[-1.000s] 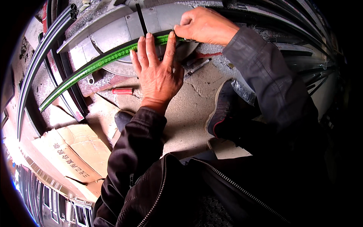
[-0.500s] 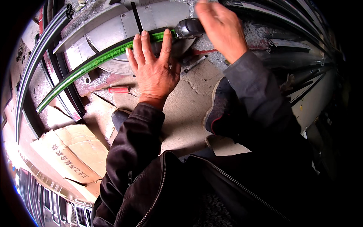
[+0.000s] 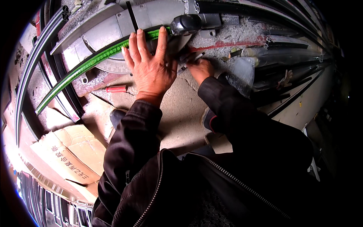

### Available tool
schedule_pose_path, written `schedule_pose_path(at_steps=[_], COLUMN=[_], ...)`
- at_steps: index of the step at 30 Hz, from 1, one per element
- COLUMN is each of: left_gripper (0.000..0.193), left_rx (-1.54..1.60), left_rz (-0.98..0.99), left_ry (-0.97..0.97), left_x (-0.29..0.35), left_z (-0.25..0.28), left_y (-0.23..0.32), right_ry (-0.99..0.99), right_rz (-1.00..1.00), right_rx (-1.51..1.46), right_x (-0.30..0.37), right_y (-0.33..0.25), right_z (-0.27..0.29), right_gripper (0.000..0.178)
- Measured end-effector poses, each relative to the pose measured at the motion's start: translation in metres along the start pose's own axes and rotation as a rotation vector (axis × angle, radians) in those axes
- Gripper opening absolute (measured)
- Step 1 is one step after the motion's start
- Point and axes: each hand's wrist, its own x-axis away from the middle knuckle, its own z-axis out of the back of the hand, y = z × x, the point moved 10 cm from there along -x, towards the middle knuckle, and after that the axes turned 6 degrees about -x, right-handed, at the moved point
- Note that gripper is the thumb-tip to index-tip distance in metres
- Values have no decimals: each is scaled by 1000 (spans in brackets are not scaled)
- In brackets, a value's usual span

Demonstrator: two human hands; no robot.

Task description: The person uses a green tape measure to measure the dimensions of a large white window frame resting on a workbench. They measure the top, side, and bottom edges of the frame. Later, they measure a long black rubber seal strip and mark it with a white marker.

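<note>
A tape measure [image 3: 187, 24] with a dark case rests on the metal bed of a saw [image 3: 126, 17]. Its green blade [image 3: 96, 56] stretches out to the lower left, bending past the bed. My left hand [image 3: 151, 73] lies over the blade close to the case, fingers spread and tips pressing on its edge. Down at the floor in front of the saw, my right hand [image 3: 200, 70] has its fingers closed round a slim pen or marker [image 3: 199, 56]; part of it is hidden by the fingers.
Below the blade lie a curved angle scale [image 3: 113, 66] and a red-handled screwdriver [image 3: 115, 89]. Long black profiles [image 3: 41, 53] stand at the left, more profiles [image 3: 242, 11] at the upper right. Metal shavings [image 3: 242, 36] cover the saw's surroundings. Flattened cardboard [image 3: 73, 155] is at lower left.
My right hand has left the tape measure's case and come down to the floor, taking hold of the pen that lay there. My left hand stays spread on the blade.
</note>
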Motion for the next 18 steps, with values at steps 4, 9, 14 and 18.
schedule_pose_path(at_steps=[4, 9, 14, 18], left_gripper=[87, 87, 87, 88], left_rx=[-1, 23, 3, 3], left_rz=[11, 1, 2, 16], left_ry=[1, -1, -32, -33], left_x=[0, 0, 0, -1], left_z=[3, 0, -2, 0], left_y=[-2, -1, 0, -1], right_ry=[52, 76, 28, -6], right_rz=[-33, 21, 31, 296], right_rx=[-28, -741, -1210, -1190], right_x=[-3, -1, 52, 70], right_y=[-1, 19, -44, -95], right_z=[-5, -7, 46, 66], right_gripper=[44, 15, 15, 9])
